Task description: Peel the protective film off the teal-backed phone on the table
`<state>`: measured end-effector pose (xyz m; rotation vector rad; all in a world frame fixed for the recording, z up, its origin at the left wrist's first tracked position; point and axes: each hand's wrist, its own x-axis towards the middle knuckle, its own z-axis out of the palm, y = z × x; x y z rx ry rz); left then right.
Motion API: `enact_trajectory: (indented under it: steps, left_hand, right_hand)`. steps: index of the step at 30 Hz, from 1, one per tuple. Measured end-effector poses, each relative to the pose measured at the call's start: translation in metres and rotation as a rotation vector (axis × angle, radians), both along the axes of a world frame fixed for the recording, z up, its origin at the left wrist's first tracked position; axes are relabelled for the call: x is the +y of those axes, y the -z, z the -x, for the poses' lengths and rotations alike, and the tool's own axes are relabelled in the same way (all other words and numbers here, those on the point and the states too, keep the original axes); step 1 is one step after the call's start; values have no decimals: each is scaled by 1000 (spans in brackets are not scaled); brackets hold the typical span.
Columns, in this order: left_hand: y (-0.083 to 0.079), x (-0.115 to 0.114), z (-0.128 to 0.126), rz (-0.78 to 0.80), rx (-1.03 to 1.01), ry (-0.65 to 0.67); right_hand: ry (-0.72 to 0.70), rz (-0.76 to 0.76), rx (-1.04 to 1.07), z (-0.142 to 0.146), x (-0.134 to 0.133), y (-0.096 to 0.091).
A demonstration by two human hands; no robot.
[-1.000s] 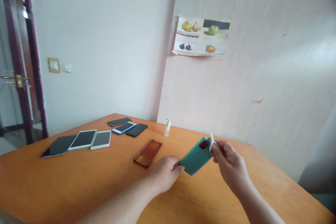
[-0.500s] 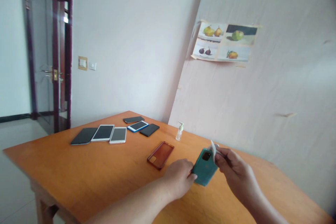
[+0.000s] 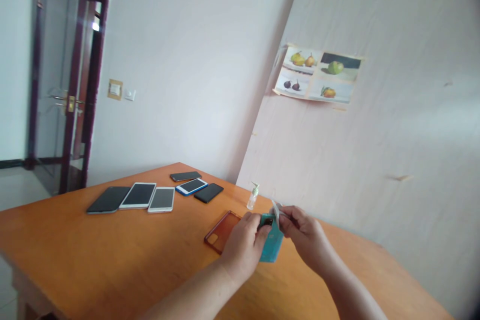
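Note:
My left hand (image 3: pixel 243 242) is closed on the left edge of a teal smartphone (image 3: pixel 273 247), its thumb lying by the dark camera block. The phone is tilted above the table, back towards me. Pinched in my right hand (image 3: pixel 305 235) is a thin white wipe (image 3: pixel 276 214), at the phone's upper right corner; whether it is paper or cloth I cannot tell. Partly behind my left hand, a reddish-brown see-through phone case (image 3: pixel 220 230) lies on the table. Beyond the hands stands a small clear pump bottle (image 3: pixel 252 200).
On the wooden table (image 3: pixel 142 250), to the left, lie a dark tablet-like device (image 3: pixel 108 199), a white-framed tablet (image 3: pixel 138 195), a white phone (image 3: pixel 161 199), a blue-edged phone (image 3: pixel 192 186) and two dark phones (image 3: pixel 209 192). A pale board (image 3: pixel 375 150) rises behind the table.
The view has shifted slightly. Both hands and the phone appear further left, now overlapping the case. My left hand grips higher, near the camera block, and the phone is turned more upright.

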<state>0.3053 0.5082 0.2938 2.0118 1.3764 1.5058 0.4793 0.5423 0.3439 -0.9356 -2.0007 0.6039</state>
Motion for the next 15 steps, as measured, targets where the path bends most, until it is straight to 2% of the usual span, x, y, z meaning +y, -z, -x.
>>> enact_trajectory:
  steps: [3,7,12,15]
  left_hand:
    - [2,1,0,-5,-10,-15]
    - [5,1,-1,-16,30,-14]
    - [6,0,-3,-26,84,-13]
    - [5,-1,-3,-38,106,-9]
  right_hand:
    - [11,23,29,4,1,0]
    - [129,0,157,-1,1,-3]
    - [194,247,267,-16,5,-3]
    - [218,268,311,-18,9,-1]
